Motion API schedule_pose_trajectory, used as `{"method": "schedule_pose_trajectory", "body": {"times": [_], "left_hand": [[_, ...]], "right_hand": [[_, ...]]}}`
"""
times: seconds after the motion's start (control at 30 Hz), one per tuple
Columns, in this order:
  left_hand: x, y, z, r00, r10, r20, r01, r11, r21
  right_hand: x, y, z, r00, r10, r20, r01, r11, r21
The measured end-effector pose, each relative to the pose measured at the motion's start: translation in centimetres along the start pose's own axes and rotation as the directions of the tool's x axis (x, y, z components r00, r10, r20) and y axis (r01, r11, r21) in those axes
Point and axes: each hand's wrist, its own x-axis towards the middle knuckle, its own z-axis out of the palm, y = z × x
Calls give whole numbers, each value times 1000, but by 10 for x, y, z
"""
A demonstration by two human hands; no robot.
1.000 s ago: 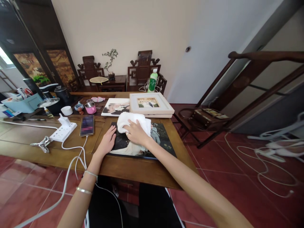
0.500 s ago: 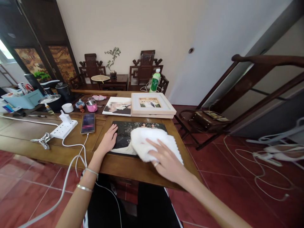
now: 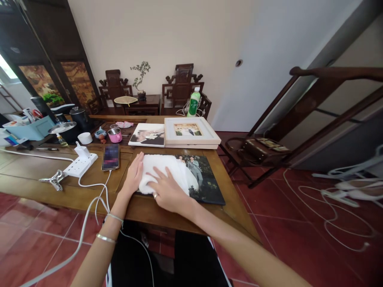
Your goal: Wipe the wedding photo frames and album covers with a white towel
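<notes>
A dark, frameless photo print (image 3: 206,181) lies flat on the wooden table (image 3: 167,213) in front of me. A white cloth (image 3: 173,169) covers its left half. My right hand (image 3: 166,191) presses flat on the cloth, fingers spread, a ring on one finger. My left hand (image 3: 133,175) rests with its fingers stretched on the print's left edge, touching the cloth. Two bracelets circle my left wrist.
Behind the print lie a white-framed photo (image 3: 191,131) and another print (image 3: 147,134). A phone (image 3: 111,156), a white power strip (image 3: 79,162) with cables, a pink pot (image 3: 114,135) and a green bottle (image 3: 193,102) stand around. A wooden chair (image 3: 263,147) is at the right.
My right hand slid the cloth from the print's upper middle to its right near corner, then back left to the print's left half. My left hand stayed at the left edge.
</notes>
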Motion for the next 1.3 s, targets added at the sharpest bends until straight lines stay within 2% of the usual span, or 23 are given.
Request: {"method": "schedule_pose_trajectory", "body": {"times": [0.07, 0.13, 0.27, 0.37, 0.47, 0.6, 0.73, 0.8, 0.87, 0.97, 1.07, 1.2, 1.3], "left_hand": [[-1, 0, 0, 1000, -4, 14, 4, 1000, 13], [-1, 1, 1, 999, 2, 42, -3, 999, 39], [-2, 0, 3, 993, 19, 119, -29, 996, 88], [-2, -2, 4, 988, 31, 151, -47, 994, 103], [-2, -4, 5, 984, 41, 171, -59, 993, 105], [-2, -5, 5, 983, 40, 177, -62, 991, 117], [-2, -5, 4, 982, 48, 185, -74, 988, 138], [-2, -4, 3, 981, 51, 189, -79, 987, 141], [-1, -3, 3, 980, 49, 190, -76, 987, 140], [-2, -4, 3, 981, 37, 190, -63, 989, 137], [-3, -5, 5, 982, 32, 188, -55, 991, 121], [-3, -7, 5, 985, 29, 168, -45, 994, 96], [-3, -7, 5, 986, 28, 163, -45, 994, 101]], "right_hand": [[-16, -7, -1, 998, -70, 4, 70, 996, 55], [-35, -6, -7, 997, -79, 7, 78, 992, 99], [-67, 14, -18, 1000, 3, 5, -4, 998, 69], [-70, 38, -18, 992, 117, -46, -117, 993, 1], [-48, 63, -15, 958, 266, -106, -261, 964, 54], [12, 77, -13, 917, 384, -104, -349, 902, 253], [71, 65, -9, 946, 308, -101, -262, 910, 321], [87, 59, -6, 961, 255, -108, -205, 917, 343], [90, 60, -5, 969, 220, -113, -167, 918, 359], [73, 75, -6, 971, 208, -119, -150, 915, 375], [39, 104, -12, 958, 257, -129, -193, 907, 374], [-9, 143, -21, 908, 386, -161, -316, 885, 342], [-39, 151, -23, 873, 452, -180, -386, 868, 312]]}}
